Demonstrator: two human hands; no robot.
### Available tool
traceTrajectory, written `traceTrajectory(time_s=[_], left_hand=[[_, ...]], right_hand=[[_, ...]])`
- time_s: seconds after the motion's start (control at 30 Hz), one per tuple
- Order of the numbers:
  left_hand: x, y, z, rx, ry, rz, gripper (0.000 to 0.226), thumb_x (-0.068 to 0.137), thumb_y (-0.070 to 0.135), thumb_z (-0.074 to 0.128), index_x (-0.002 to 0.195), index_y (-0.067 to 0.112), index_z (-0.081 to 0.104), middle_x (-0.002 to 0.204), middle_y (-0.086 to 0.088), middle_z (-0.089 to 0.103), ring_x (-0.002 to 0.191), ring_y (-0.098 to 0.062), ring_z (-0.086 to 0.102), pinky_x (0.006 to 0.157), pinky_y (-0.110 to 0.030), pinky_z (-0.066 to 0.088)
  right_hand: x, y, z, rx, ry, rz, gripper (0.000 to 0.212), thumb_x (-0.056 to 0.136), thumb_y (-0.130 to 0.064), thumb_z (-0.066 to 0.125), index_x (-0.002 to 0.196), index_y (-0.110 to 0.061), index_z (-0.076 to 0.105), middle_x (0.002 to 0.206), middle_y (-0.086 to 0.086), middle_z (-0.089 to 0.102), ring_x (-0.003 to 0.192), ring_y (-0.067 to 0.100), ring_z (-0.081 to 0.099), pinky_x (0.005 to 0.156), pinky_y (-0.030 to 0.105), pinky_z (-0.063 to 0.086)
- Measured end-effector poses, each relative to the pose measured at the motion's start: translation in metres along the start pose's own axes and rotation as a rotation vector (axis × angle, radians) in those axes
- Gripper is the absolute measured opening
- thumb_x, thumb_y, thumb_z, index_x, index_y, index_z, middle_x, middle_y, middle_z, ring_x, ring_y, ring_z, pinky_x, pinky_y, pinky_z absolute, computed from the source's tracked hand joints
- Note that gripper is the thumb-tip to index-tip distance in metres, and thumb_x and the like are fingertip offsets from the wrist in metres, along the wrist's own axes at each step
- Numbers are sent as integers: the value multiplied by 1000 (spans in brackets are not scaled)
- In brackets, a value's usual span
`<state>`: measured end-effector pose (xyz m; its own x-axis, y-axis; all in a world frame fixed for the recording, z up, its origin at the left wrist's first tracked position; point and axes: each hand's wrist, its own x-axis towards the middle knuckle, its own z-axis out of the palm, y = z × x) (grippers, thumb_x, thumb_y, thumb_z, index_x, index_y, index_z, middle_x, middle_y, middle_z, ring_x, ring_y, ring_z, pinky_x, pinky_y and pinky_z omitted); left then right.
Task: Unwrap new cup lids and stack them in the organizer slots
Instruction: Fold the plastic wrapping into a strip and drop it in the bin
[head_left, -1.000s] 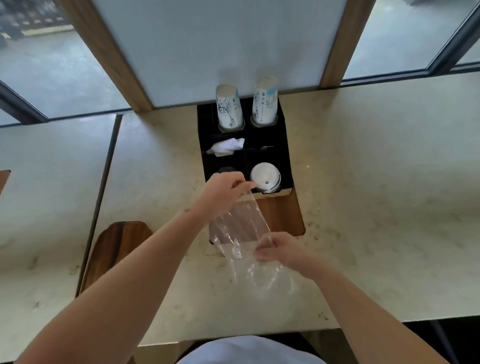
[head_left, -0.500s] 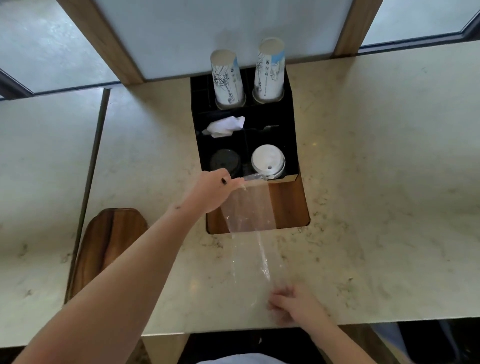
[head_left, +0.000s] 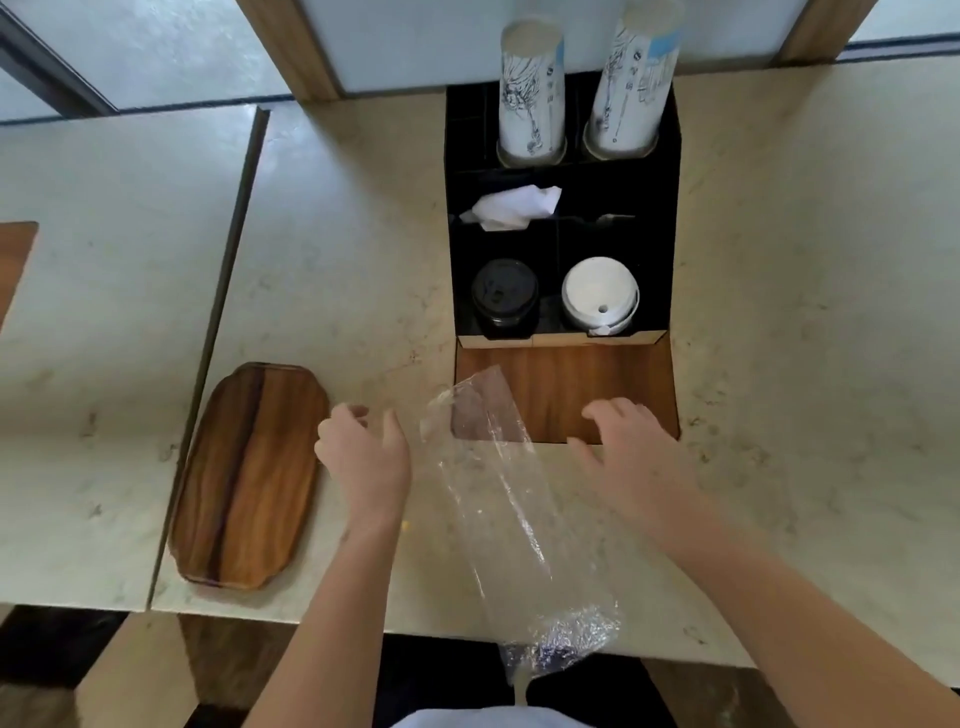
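So the empty clear plastic sleeve (head_left: 498, 499) is lying flat on the marble bench (head_left: 779, 364), running from the wooden front of the organizer (head_left: 670, 218) down past the near edge. Both hands hover on either side of it, neither holding it: left hand (head_left: 366, 457) with fingers loosely curled, right hand (head_left: 631, 452) with fingers spread apart. In the organizer's near slots, black lids (head_left: 503, 297) sit left and white lids (head_left: 600, 301) right. Napkins (head_left: 511, 207) in the middle row, two paper cup stacks (head_left: 532, 88) at the far end. Wooden tray (head_left: 249, 475) off to the left
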<state>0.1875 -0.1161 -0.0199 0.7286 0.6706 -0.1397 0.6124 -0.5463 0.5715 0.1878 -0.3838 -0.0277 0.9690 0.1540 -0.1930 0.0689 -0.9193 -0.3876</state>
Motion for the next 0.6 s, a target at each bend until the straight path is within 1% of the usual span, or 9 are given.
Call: traceTrajectory(time_s=[0.03, 0.1, 0.13, 0.2, 0.27, 0.4, 0.5, 0.53, 0.6], left_hand=[[-15, -3, -1, 9, -30, 72, 27, 92, 28, 66, 111, 11, 57, 105, -4, 57, 98, -21, 51, 80, -32, 41], [-46, -12, 0, 11, -176, 106, 20, 90, 33, 69, 95, 17, 59, 88, 4, 60, 85, -17, 58, 67, -28, 42], [-58, -18, 0, 12, -282, 27, 24, 88, 39, 71, 87, 17, 60, 79, 5, 64, 78, -18, 62, 63, -30, 46], [-75, -30, 0, 19, -479, -182, 42, 83, 53, 72, 75, 12, 66, 65, -1, 71, 67, -21, 69, 64, -39, 55], [-86, -41, -4, 75, -618, -263, 56, 78, 61, 71, 69, 6, 70, 60, -4, 72, 60, -21, 70, 60, -38, 57], [-101, -56, -13, 63, -935, -391, 51, 70, 63, 76, 68, 12, 76, 62, 0, 75, 51, -10, 70, 41, -15, 41], [-114, -59, -12, -34, -1084, -416, 31, 71, 47, 81, 64, 16, 77, 69, -4, 77, 50, -13, 69, 37, -8, 36], [-118, -60, -11, -54, -1104, -421, 24, 73, 40, 81, 62, 19, 77, 72, -7, 77, 51, -14, 69, 37, -8, 36], [-123, -63, -6, -50, -1102, -396, 23, 76, 32, 79, 56, 22, 75, 74, -11, 77, 49, -15, 67, 43, -10, 40]], right_hand=[[9, -12, 4, -14, 70, -132, 26, 91, -26, 66, 114, -14, 65, 110, 3, 66, 100, 24, 62, 71, 32, 53], [21, -41, 19, -34, 72, -392, 32, 86, -12, 70, 118, -11, 68, 122, 8, 67, 111, 29, 62, 79, 38, 56], [26, -55, 31, -46, 46, -510, 37, 85, -10, 70, 122, -11, 67, 128, 9, 65, 119, 30, 60, 86, 40, 55], [35, -75, 49, -60, -23, -637, 45, 87, -8, 65, 132, -12, 62, 140, 9, 59, 134, 29, 50, 102, 43, 48], [45, -85, 61, -68, -79, -663, 49, 91, -9, 57, 140, -11, 55, 148, 10, 52, 142, 30, 41, 114, 44, 36], [56, -85, 78, -151, -266, -634, 54, 104, -27, 39, 157, -19, 29, 164, 5, 28, 153, 25, 16, 123, 43, 10], [54, -79, 84, -227, -297, -598, 56, 106, -38, 25, 160, -24, 17, 168, 3, 15, 155, 24, 7, 125, 47, 6], [53, -78, 84, -237, -287, -574, 56, 106, -40, 22, 160, -24, 16, 168, 2, 14, 155, 24, 6, 124, 49, 7], [50, -74, 84, -253, -258, -526, 57, 106, -42, 22, 160, -26, 15, 168, 1, 14, 155, 24, 6, 124, 52, 8]])
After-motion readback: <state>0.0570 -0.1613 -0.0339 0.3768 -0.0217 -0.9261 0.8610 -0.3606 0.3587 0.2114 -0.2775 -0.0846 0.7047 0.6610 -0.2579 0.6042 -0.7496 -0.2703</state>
